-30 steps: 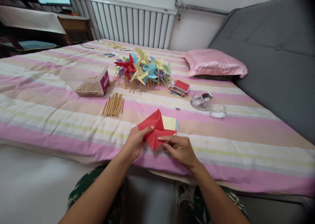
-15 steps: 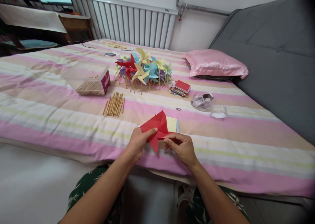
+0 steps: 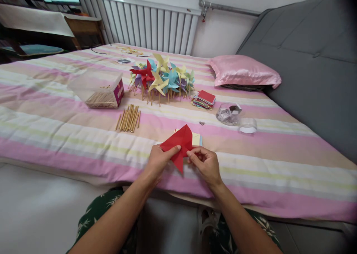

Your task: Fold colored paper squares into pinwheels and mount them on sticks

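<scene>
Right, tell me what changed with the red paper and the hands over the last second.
The right hand moved in toward the left hand, going from a flat press on the red paper to a pinch at its edge beside the left thumb. The paper's spread right flap has folded in, so the piece looks narrower. The left hand kept its grip. The wooden sticks, pinwheels and yellow sheet stayed put.

Red paper [image 3: 178, 144], folded into points, held above striped bedspread [image 3: 251, 150]
</scene>
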A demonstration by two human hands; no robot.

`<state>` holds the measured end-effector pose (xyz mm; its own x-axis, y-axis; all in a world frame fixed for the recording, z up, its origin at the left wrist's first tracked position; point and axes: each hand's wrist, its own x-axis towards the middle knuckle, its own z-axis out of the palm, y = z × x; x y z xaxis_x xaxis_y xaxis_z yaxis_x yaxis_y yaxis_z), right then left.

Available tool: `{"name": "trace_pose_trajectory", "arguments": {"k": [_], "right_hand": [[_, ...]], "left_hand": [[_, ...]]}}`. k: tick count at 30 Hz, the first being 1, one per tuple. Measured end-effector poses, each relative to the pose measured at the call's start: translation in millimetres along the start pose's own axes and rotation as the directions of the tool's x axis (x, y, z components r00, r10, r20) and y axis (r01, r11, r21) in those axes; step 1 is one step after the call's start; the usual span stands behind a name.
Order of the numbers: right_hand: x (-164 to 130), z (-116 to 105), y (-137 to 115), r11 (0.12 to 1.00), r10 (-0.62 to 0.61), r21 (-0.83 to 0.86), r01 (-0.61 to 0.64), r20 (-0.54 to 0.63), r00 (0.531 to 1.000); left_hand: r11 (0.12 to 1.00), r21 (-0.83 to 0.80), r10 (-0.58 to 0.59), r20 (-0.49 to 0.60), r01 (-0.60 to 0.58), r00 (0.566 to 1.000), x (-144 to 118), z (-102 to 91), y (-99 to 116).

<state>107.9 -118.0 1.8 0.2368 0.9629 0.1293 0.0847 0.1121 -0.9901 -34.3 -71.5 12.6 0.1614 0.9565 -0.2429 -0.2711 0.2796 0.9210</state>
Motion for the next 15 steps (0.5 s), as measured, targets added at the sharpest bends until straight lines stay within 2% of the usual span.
{"name": "trace_pose_trajectory", "arguments": {"k": [5, 15], "right_hand": [[1.2, 1.4, 2.3, 1.000, -0.019, -0.007, 0.018, -0.025, 1.000], [2.5, 3.4, 8.3, 0.999, 0.028, 0.021, -0.026, -0.083, 0.996]], "left_hand": [[0.999, 0.033, 0.026, 0.005, -0.026, 1.000, -1.5, 2.2, 0.3], [0.998, 0.059, 0.026, 0.026, -0.027, 0.999, -4.2, 5.6, -0.1]]}}
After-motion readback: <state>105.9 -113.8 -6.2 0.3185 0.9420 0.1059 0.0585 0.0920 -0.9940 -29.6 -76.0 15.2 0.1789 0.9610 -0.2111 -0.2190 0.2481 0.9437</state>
